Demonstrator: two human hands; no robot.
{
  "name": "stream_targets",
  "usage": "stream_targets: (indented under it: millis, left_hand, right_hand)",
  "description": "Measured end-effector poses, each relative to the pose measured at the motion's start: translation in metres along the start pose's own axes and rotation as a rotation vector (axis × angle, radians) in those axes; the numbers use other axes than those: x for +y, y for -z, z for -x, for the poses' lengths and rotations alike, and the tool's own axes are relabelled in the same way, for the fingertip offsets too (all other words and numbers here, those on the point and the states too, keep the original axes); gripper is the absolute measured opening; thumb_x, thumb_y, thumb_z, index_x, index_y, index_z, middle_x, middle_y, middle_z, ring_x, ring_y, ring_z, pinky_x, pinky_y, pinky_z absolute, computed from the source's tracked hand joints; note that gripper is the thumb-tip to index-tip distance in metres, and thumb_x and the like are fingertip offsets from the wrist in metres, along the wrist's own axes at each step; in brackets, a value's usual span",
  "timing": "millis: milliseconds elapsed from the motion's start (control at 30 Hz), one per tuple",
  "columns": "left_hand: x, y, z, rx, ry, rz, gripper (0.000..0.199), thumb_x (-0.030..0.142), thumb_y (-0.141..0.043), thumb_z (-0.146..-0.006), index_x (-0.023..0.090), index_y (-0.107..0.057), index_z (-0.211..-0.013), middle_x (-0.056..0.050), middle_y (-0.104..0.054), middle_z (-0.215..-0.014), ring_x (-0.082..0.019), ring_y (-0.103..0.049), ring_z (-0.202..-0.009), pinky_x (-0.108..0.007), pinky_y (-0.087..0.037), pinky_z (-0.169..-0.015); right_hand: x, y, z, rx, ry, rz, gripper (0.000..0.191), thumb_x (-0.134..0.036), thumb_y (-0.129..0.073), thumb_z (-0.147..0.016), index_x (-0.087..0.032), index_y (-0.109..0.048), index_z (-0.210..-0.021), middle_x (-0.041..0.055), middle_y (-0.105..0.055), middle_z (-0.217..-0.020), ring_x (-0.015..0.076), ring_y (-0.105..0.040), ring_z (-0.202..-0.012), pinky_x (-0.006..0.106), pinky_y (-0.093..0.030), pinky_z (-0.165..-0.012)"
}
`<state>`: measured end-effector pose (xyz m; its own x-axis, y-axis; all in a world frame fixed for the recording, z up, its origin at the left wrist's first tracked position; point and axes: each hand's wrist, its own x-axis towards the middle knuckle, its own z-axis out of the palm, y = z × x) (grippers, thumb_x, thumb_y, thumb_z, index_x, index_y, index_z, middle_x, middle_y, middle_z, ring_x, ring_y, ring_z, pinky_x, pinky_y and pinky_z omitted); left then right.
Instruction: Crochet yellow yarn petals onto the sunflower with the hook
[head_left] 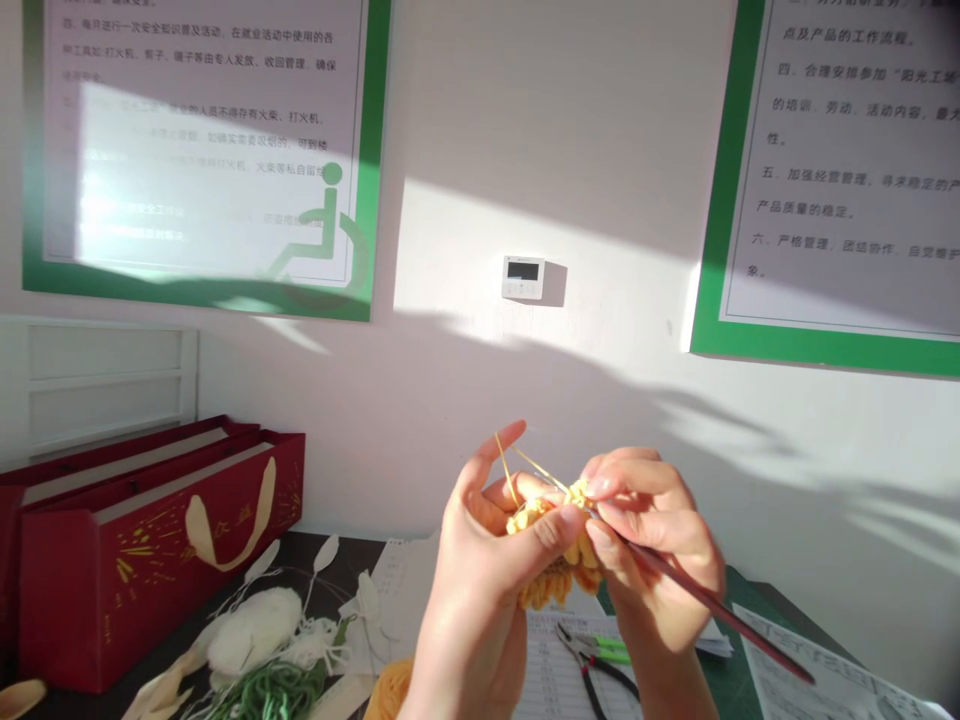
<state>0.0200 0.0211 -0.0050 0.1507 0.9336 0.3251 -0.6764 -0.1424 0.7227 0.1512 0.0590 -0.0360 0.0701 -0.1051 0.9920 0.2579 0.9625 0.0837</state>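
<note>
Left hand (487,550) pinches crochet (559,588), yarn (541,470) over its raised forefinger; right hand (660,525) grips hook (720,609), seemingly mid-stitch; next likely needs steady tension.

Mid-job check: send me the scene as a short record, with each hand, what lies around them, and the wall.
Left hand: pinches a yellow crochet piece; index finger raised, yarn strand looped over it
Right hand: holds a crochet hook, fingertips at the piece
Picture left: red gift bags, white yarn, green yarn
Lower middle: yellow yarn ball, partly hidden; pliers on printed sheets
Wall: control panel between two green-framed posters
</note>
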Motion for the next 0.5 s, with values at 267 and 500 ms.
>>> stream_targets:
  millis: [267,500]
  left_hand:
    - [-0.010,-0.008,0.006,-0.093,-0.261,-0.158,0.093,0.016,-0.086,-0.073,0.031,-0.037,-0.151,0.002,-0.064,-0.075,-0.013,-0.056,-0.064,-0.024,-0.047,-0.061]
    - [-0.005,0.004,0.003,-0.061,-0.496,-0.507,0.069,0.023,-0.075,-0.086,0.033,-0.045,-0.148,-0.001,-0.061,-0.078,-0.017,-0.056,-0.069,-0.030,-0.049,-0.066]
  right_hand:
    - [-0.009,-0.005,0.010,0.177,0.195,0.463,0.046,0.007,-0.060,-0.078,-0.027,-0.068,-0.108,0.0059,-0.061,-0.097,0.0229,-0.059,-0.085,0.046,-0.059,-0.075]
    - [-0.032,-0.001,-0.010,-0.045,0.225,0.554,0.032,0.000,-0.058,-0.083,-0.020,-0.062,-0.108,0.0052,-0.062,-0.088,0.0213,-0.060,-0.083,0.040,-0.050,-0.078]
